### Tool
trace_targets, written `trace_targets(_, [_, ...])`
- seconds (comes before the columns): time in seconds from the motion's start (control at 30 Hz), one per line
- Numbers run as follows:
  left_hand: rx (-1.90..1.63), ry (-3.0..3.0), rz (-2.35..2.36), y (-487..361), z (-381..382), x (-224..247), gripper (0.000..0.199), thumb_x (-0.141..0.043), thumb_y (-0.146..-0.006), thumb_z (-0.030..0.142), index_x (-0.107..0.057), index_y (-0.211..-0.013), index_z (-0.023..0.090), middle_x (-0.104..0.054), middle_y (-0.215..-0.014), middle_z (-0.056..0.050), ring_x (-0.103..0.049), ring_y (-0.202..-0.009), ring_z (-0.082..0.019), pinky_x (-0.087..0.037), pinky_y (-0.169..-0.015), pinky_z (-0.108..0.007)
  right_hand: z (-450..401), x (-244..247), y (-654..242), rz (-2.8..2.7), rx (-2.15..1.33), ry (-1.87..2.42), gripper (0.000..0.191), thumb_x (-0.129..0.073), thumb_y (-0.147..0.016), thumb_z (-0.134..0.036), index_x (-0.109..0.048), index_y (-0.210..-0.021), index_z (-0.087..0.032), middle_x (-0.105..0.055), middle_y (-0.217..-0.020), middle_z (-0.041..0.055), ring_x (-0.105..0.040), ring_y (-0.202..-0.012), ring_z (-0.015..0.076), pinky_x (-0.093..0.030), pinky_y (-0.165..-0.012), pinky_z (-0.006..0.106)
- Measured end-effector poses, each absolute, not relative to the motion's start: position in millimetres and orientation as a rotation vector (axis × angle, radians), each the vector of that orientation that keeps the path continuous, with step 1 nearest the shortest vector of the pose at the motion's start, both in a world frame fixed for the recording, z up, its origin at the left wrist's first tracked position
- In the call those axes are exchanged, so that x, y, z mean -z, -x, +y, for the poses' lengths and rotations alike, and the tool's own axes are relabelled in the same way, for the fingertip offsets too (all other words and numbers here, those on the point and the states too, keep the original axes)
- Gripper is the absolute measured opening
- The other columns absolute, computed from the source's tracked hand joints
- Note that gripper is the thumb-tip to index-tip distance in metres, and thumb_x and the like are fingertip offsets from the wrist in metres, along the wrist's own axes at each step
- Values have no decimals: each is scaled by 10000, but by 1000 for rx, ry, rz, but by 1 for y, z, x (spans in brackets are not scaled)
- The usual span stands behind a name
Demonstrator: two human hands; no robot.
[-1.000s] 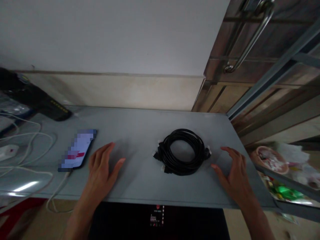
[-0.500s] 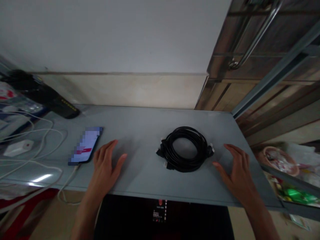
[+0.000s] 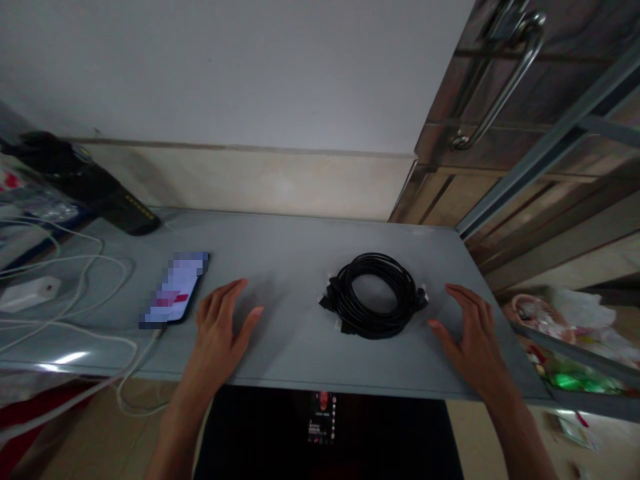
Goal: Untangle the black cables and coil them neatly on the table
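Observation:
A coiled black cable (image 3: pixel 347 300) lies on the grey tabletop (image 3: pixel 293 267), its plugs sticking out at the left and right of the loop. To its left, my left hand (image 3: pixel 220 320) is held with thumb and fingers apart, holding nothing. On the other side, close to the right-hand plugs but apart from them, my right hand (image 3: pixel 470 330) is likewise open with nothing in it. Nearest to my left hand is a phone (image 3: pixel 175 290) with its screen lit, partly blurred, and a white charging cord (image 3: pixel 150 347) plugged into its lower end.
A black bottle (image 3: pixel 115 197) leans at the back left. White cables and a white adapter (image 3: pixel 31 293) lie at the left edge. A wall stands behind the table. At right are a metal frame (image 3: pixel 530 160) and a pink basket (image 3: pixel 543 320) with plastic bags.
The view has shifted slightly. My left hand has moved a little to the right, nearer the coiled cable. My right hand stays about where it was; the cable has not been moved.

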State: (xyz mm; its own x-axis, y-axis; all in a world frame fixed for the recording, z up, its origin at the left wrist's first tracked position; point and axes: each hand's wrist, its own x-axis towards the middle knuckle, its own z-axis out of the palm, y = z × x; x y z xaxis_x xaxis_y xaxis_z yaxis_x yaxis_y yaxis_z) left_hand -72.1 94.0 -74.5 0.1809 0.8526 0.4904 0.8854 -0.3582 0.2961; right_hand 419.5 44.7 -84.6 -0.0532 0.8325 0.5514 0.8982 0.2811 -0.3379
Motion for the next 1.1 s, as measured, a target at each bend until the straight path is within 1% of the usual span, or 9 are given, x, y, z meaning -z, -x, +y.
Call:
trace_targets(0.13, [939, 2367, -1750, 74, 95, 78, 587, -494, -1152, 617, -483, -1613, 253, -650, -1517, -184, -605, -1429, -422, -469, -1226, -692, 45, 88, -421, -1876, 117, 1570, 621, -619, -1131, -546, -459, -1646, -239, -591, -1507, 189, -562, -1422, 414, -502, -1188, 672])
trace_targets(0.27, [943, 2380, -1722, 75, 95, 80, 605, -502, -1151, 613, -488, -1617, 228, -646, -1522, -201, -599, -1427, -428, -462, -1229, -695, 46, 90, -422, -1866, 110, 1582, 615, -629, -1127, -548, -457, -1642, -259, -600, -1502, 177, -571, -1415, 407, -509, -1183, 667])
trace_targets(0.37, [949, 2376, -1728, 74, 95, 80, 615, -502, -1152, 612, -485, -1626, 220, -643, -1529, -202, -595, -1428, -429, -467, -1224, -699, 46, 90, -422, -1876, 114, 1558, 626, -629, -1125, -569, -467, -1637, -245, -599, -1511, 185, -570, -1415, 409, -505, -1184, 668])
trace_targets(0.67, [932, 2380, -1738, 71, 95, 80, 626, -512, -1146, 624, -467, -1644, 248, -632, -1549, -199, -588, -1439, -432, -455, -1230, -712, 44, 94, -422, -1912, 124, 1536, 650, -620, -1129, -597, -465, -1630, -214, -598, -1511, 202, -568, -1408, 414, -485, -1196, 689])
trace_targets(0.83, [934, 2402, -1704, 72, 95, 81, 622, -534, -1145, 598, -451, -1659, 258, -620, -1562, -192, -584, -1448, -427, -461, -1237, -698, 42, 93, -421, -1904, 82, 1578, 647, -607, -1131, -597, -460, -1635, -219, -588, -1502, 206, -565, -1404, 416, -492, -1184, 691])
trace_targets(0.97, [907, 2448, -1702, 74, 95, 79, 636, -514, -1141, 627, -449, -1661, 268, -618, -1568, -186, -592, -1440, -437, -464, -1227, -714, 42, 91, -419, -1887, 75, 1606, 650, -602, -1129, -615, -466, -1627, -220, -589, -1498, 206, -564, -1393, 421, -499, -1170, 683])
trace_targets(1.1, [898, 2479, -1715, 75, 96, 77, 629, -512, -1138, 630, -460, -1652, 272, -621, -1568, -180, -589, -1448, -443, -458, -1234, -724, 42, 89, -418, -1881, 73, 1614, 642, -609, -1133, -596, -451, -1635, -229, -585, -1495, 199, -560, -1396, 420, -496, -1172, 679])
